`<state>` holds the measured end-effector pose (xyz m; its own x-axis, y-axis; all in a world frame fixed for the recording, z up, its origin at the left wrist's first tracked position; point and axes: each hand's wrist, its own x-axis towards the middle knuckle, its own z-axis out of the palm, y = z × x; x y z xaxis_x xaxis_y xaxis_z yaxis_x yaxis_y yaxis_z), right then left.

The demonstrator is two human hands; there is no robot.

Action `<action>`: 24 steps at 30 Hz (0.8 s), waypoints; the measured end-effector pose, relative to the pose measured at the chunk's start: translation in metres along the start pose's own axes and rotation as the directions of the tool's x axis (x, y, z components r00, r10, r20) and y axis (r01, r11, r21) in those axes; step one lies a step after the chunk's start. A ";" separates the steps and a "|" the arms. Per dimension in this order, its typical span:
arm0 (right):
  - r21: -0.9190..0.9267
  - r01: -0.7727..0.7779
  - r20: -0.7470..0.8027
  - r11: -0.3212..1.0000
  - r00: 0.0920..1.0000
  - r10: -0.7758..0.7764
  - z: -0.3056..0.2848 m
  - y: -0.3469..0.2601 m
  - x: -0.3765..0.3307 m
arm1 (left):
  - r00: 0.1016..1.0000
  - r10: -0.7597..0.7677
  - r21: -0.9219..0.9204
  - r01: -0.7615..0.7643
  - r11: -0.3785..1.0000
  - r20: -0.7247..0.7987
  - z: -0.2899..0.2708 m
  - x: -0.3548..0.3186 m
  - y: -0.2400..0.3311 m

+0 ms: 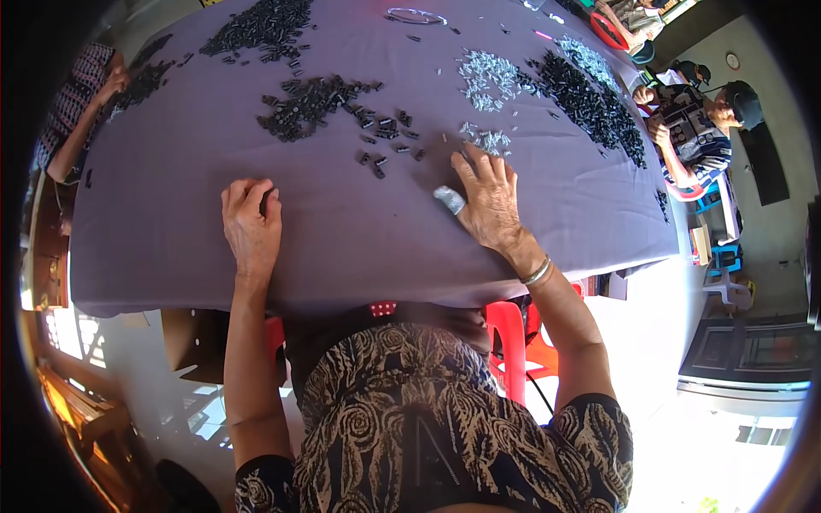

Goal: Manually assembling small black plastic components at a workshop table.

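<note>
My left hand (252, 224) is closed over the purple-grey tablecloth (359, 248), with a small black plastic piece (267, 202) showing between thumb and fingers. To the right, my right hand (489, 201) reaches forward with its fingers stretched out. Its fingertips are at the near edge of a small heap of clear-white pieces (486, 137); whether they touch any is too small to tell. Pale grey tape (449, 200) wraps that hand's thumb. Ahead, between the hands, loose black pieces (385, 128) trail from a larger black heap (312, 104).
Farther off lie another black heap (261, 27), a bigger white heap (489, 79) and a long black heap (590, 103). A clear round lid-like thing (416, 16) rests at the far edge. People sit at the left and right sides. A red chair (506, 342) stands below the table's front edge.
</note>
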<state>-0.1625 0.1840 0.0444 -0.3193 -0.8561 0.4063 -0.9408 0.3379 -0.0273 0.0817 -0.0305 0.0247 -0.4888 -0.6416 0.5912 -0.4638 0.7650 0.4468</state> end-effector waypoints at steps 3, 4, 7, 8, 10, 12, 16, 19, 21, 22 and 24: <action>0.197 -0.027 0.024 0.980 0.999 0.023 -0.017 0.003 -0.009 | 1.000 0.004 0.013 -0.004 1.000 -0.020 0.000 -0.001 0.000; 0.231 0.043 -0.007 0.972 0.999 -0.042 -0.014 0.009 -0.016 | 0.999 0.012 0.022 -0.011 1.000 -0.034 0.001 -0.001 0.000; 0.252 0.032 -0.130 0.967 0.991 0.002 -0.020 0.000 -0.025 | 0.999 0.029 0.029 -0.028 0.999 -0.042 0.001 -0.001 -0.003; 0.263 -0.005 -0.135 0.965 0.990 0.042 -0.020 0.000 -0.027 | 0.999 0.031 0.028 -0.030 0.999 -0.039 0.002 -0.001 -0.003; 0.250 -0.033 -0.137 0.968 0.988 0.069 -0.015 0.011 -0.030 | 0.999 0.014 0.038 -0.013 0.999 -0.039 0.002 -0.001 -0.003; 0.266 -0.049 -0.124 0.963 0.989 0.085 -0.016 0.014 -0.032 | 0.999 0.018 0.041 -0.016 0.999 -0.047 0.002 -0.001 -0.003; 0.372 -0.114 -0.115 0.921 0.979 0.167 -0.013 0.007 -0.030 | 0.998 0.034 0.050 -0.031 0.998 -0.057 0.002 -0.001 -0.003; 0.470 -0.121 -0.103 0.874 0.976 0.191 -0.009 -0.001 -0.025 | 0.998 0.033 0.050 -0.030 0.998 -0.063 0.004 -0.001 -0.003; 0.537 -0.141 -0.075 0.832 0.974 0.213 -0.005 -0.011 -0.019 | 0.998 0.026 0.055 -0.022 0.998 -0.060 0.005 -0.002 -0.004; 0.600 -0.158 -0.040 0.784 0.973 0.227 -0.004 -0.016 -0.014 | 0.998 0.019 0.053 -0.016 0.998 -0.056 0.005 -0.003 -0.005; 0.661 -0.149 -0.020 0.736 0.976 0.216 0.000 -0.023 -0.006 | 0.999 0.010 0.052 -0.007 0.999 -0.054 0.005 -0.002 -0.004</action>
<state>-0.1390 0.1808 0.0423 -0.5125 -0.7549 0.4093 -0.7199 0.1179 -0.6840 0.0810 -0.0322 0.0180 -0.4530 -0.6301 0.6307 -0.4980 0.7656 0.4072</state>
